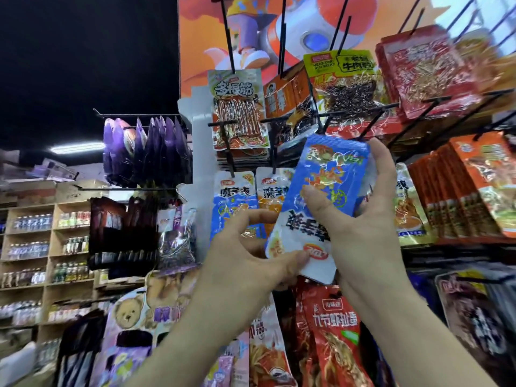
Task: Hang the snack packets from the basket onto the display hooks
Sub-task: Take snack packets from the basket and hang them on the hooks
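A blue and white snack packet (329, 174) is held upside down in front of the display rack, its white end lowest. My right hand (371, 219) grips it from the right, thumb across its front and fingers behind it. My left hand (251, 247) pinches the packet's lower white corner between thumb and forefinger. Black display hooks (229, 155) jut from the rack behind, one carrying matching blue and white packets (234, 202). The basket is out of view.
Many hooks hold other snacks: a striped packet (237, 110) above, yellow packets (340, 76), red packets (424, 71) and orange packets (474, 188) to the right, red shrimp packets (332, 336) below. Purple bags (145, 149) hang at left, above shelves of bottles (33, 247).
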`<state>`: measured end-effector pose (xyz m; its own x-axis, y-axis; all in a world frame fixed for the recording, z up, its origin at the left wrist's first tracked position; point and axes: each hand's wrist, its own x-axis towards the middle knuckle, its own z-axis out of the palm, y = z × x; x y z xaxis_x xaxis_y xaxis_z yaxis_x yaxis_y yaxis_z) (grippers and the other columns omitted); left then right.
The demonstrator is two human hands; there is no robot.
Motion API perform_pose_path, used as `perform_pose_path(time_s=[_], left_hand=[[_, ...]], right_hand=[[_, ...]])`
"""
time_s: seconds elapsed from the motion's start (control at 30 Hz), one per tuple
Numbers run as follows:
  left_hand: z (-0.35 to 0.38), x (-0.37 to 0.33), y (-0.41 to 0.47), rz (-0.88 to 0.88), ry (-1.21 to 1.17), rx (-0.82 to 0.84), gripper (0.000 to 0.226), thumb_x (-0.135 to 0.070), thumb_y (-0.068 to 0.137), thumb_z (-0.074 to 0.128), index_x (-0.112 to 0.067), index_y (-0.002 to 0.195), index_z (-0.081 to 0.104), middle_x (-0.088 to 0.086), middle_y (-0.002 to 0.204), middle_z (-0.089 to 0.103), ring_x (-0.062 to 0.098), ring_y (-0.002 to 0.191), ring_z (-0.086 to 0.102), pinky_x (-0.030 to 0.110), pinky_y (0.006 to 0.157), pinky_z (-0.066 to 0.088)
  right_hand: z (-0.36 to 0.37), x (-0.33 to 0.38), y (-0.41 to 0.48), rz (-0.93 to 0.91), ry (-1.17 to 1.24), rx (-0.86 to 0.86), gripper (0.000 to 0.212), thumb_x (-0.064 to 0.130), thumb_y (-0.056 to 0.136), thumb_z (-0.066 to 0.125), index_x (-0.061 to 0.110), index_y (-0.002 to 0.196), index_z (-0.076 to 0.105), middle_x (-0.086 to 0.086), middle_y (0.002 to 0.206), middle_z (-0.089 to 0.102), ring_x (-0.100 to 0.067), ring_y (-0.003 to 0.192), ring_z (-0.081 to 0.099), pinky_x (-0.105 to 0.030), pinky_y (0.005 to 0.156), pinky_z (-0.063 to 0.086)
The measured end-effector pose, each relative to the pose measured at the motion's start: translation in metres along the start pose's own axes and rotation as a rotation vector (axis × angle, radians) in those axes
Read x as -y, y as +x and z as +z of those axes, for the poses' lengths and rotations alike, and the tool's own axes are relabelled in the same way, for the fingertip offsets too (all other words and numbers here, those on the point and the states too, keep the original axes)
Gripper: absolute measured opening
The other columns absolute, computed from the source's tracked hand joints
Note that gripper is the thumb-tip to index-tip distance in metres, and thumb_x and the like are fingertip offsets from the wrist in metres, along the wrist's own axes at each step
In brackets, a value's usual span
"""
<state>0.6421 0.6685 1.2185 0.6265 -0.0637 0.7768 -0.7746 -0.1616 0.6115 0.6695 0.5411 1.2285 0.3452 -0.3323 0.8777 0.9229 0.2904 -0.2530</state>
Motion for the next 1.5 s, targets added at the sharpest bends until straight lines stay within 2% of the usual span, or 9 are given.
perform_pose_path(time_s=[0.2,0.4,0.57,0.7,0.83,0.93,1.13,1.33,1.5], left_hand=[[-0.004,-0.003,-0.002,-0.069,-0.197,-0.016,0.031,0.007,0.078,0.066,-0.008,0.105,0.062,0.011,0.08,0.076,0.02,0.068,0.073,0.022,0.055,0.056],[-0.003,-0.007,-0.004,-0.049,-0.25,-0.099,0.01,0.001,0.082,0.065,-0.006,0.089,0.068,0.006,0.071,0.074,0.01,0.05,0.065,0.014,0.039,0.045],[-0.018,-0.005,0.006,0.118,-0.227,-0.203,0.023,0.001,0.088,0.058,-0.019,0.089,0.071,-0.001,0.085,0.076,0.009,0.078,0.071,0.017,0.065,0.055],[-0.061,-0.019,0.015,0.189,-0.135,-0.258,0.026,-0.009,0.066,0.071,-0.013,0.091,0.068,0.004,0.075,0.075,0.011,0.063,0.07,0.018,0.058,0.055],[-0.074,-0.028,0.027,0.192,0.067,-0.217,0.019,-0.005,0.065,0.074,-0.009,0.083,0.073,0.003,0.074,0.075,0.009,0.062,0.066,0.014,0.061,0.053],[-0.064,-0.03,0.035,0.22,0.115,-0.167,0.019,0.006,0.076,0.07,-0.011,0.084,0.074,0.003,0.076,0.075,0.009,0.065,0.066,0.015,0.061,0.053],[-0.064,-0.031,0.071,0.234,0.025,-0.264,0.02,0.004,0.077,0.073,-0.016,0.076,0.071,0.009,0.077,0.071,0.019,0.067,0.064,0.032,0.069,0.055],[-0.064,-0.034,0.113,0.27,0.181,-0.35,0.02,0.0,0.08,0.074,-0.019,0.082,0.069,0.002,0.087,0.07,0.004,0.069,0.063,0.01,0.059,0.047],[-0.067,-0.034,0.123,0.215,0.138,-0.334,0.018,0.002,0.079,0.074,-0.016,0.079,0.069,0.003,0.083,0.07,0.011,0.069,0.065,0.015,0.056,0.052]], right_hand=[[-0.011,0.008,0.007,0.089,0.177,0.057,0.027,0.018,0.099,0.048,0.031,0.122,0.053,0.008,0.106,0.07,-0.013,0.08,0.069,-0.032,0.067,0.059],[-0.019,0.002,0.008,0.058,0.088,0.056,0.032,0.005,0.101,0.046,0.029,0.115,0.063,-0.003,0.087,0.069,-0.029,0.078,0.06,-0.043,0.074,0.053],[-0.028,0.002,0.014,-0.027,-0.017,-0.09,0.044,-0.004,0.097,0.049,0.028,0.082,0.075,0.005,0.085,0.072,-0.015,0.08,0.065,-0.032,0.067,0.051],[-0.044,0.015,0.027,0.06,-0.081,-0.076,0.048,0.001,0.095,0.046,0.025,0.065,0.075,0.007,0.07,0.071,-0.013,0.067,0.061,-0.027,0.062,0.047],[-0.028,0.026,0.013,0.059,-0.3,0.241,0.023,0.028,0.082,0.063,0.013,0.071,0.077,-0.006,0.067,0.071,-0.015,0.061,0.062,-0.015,0.054,0.043],[-0.002,0.015,-0.01,0.094,-0.488,0.506,0.047,0.059,0.065,0.078,0.013,0.076,0.076,0.011,0.053,0.061,0.001,0.049,0.051,-0.008,0.051,0.037],[0.02,-0.006,-0.003,0.121,-0.458,0.417,0.008,0.027,0.08,0.076,0.021,0.074,0.077,0.013,0.072,0.074,-0.005,0.074,0.071,-0.03,0.068,0.057],[0.037,-0.016,0.008,0.075,-0.486,0.32,0.012,0.02,0.08,0.077,0.03,0.074,0.072,0.025,0.071,0.071,0.009,0.066,0.065,-0.01,0.063,0.05],[0.034,-0.021,0.009,0.082,-0.484,0.312,0.014,0.016,0.08,0.075,0.03,0.085,0.074,0.025,0.08,0.071,0.011,0.073,0.065,-0.003,0.062,0.047]])
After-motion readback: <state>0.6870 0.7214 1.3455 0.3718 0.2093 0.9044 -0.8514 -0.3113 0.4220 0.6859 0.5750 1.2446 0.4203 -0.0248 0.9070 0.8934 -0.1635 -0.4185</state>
